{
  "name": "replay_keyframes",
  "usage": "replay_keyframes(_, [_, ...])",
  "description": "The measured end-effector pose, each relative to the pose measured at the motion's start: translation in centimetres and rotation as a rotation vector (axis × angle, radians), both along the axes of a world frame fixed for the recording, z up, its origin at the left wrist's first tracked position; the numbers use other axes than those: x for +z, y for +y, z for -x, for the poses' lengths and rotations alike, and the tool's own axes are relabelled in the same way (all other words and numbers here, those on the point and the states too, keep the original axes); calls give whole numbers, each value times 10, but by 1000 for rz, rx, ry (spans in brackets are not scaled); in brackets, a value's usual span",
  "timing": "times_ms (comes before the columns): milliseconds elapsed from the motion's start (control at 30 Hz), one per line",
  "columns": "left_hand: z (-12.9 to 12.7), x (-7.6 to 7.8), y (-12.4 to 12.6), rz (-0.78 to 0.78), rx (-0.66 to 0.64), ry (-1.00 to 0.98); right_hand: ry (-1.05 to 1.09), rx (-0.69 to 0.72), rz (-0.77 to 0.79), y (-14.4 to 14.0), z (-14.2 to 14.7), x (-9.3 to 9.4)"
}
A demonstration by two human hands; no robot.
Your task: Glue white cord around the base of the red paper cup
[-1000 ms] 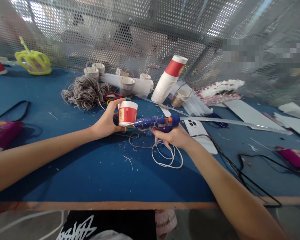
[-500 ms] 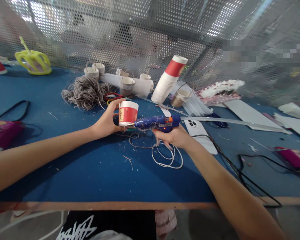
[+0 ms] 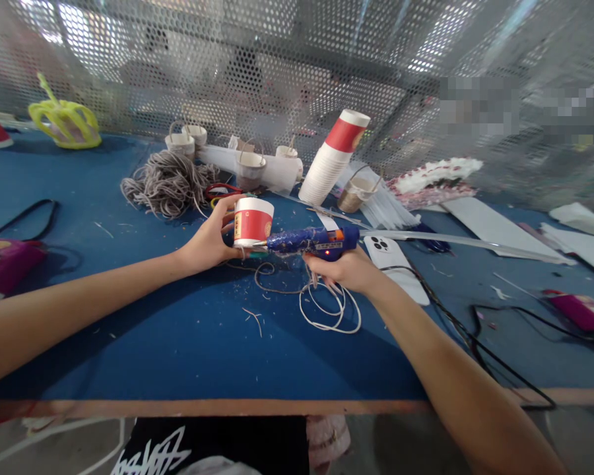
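My left hand (image 3: 216, 232) is closed around the side of a red and white paper cup (image 3: 254, 223), its opening upward. In my right hand (image 3: 345, 269) is a blue hot glue gun (image 3: 304, 241) with an orange switch and a lit red light. The gun's nozzle meets the lower edge of the cup, near its base. A long clear glue stick (image 3: 450, 241) juts from the gun's back end. Thin cord (image 3: 330, 326) lies in loops below my right hand, with a grey strand running toward the cup.
Behind the hands are a heap of grey cord (image 3: 165, 181), a leaning stack of paper cups (image 3: 325, 166) and several small cord-wrapped cups (image 3: 251, 173). A white phone (image 3: 400, 272) and black cable lie right. A purple glue gun (image 3: 10, 260) is left, a yellow basket (image 3: 65, 122) beyond.
The cup has turned a little in my left hand, so its printed lettering has shifted left. The glue gun stays at the cup's lower edge.
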State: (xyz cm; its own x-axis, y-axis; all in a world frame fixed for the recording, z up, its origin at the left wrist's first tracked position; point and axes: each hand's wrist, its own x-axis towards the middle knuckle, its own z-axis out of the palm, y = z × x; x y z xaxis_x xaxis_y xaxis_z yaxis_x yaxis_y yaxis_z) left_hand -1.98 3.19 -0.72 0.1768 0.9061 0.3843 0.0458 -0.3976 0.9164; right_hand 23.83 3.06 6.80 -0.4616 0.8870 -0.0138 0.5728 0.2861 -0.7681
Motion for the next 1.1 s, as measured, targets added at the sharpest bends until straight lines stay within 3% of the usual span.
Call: replay_keyframes(1100, [0,2,0,13,-4,-33,25,7,-27,0,-4,6])
